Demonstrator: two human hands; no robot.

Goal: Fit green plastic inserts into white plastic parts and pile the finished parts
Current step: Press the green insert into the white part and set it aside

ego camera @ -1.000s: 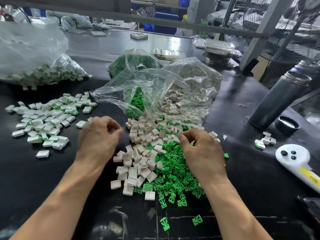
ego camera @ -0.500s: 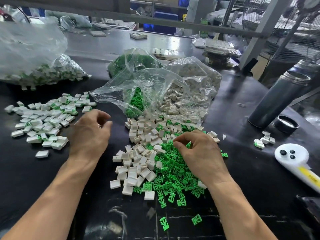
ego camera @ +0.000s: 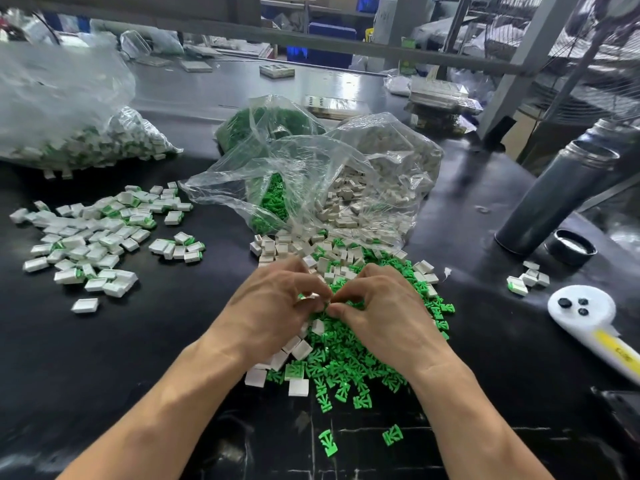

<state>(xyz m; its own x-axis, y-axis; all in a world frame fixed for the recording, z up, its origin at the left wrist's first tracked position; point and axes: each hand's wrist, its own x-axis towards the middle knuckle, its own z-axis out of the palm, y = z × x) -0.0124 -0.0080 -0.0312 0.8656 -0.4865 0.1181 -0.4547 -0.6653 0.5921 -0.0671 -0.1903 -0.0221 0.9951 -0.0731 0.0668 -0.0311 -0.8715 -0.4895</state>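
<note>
Both hands meet above the mixed heap at the table's middle. My left hand (ego camera: pixel 273 306) has its fingers curled round a small white part (ego camera: pixel 307 296), which shows only as a sliver. Fingertip to fingertip with it, my right hand (ego camera: pixel 381 315) pinches a green insert that the fingers mostly hide. Loose white parts (ego camera: pixel 294 247) lie beyond the hands, and green inserts (ego camera: pixel 346 365) spread beneath and in front of them. Finished white-and-green parts (ego camera: pixel 86 237) form a pile at the left, with a small cluster (ego camera: pixel 178 245) beside it.
Clear bags of green inserts (ego camera: pixel 270 199) and white parts (ego camera: pixel 363 202) lie open behind the heap. A bag of finished parts (ego camera: pixel 86 147) sits at the far left. A grey flask (ego camera: pixel 554 195), its cap (ego camera: pixel 571 251) and a white handheld controller (ego camera: pixel 588 317) are at the right.
My left hand moved right, from beside the finished pile to the middle heap. My right hand shifted slightly left, and the two hands' fingertips now touch.
</note>
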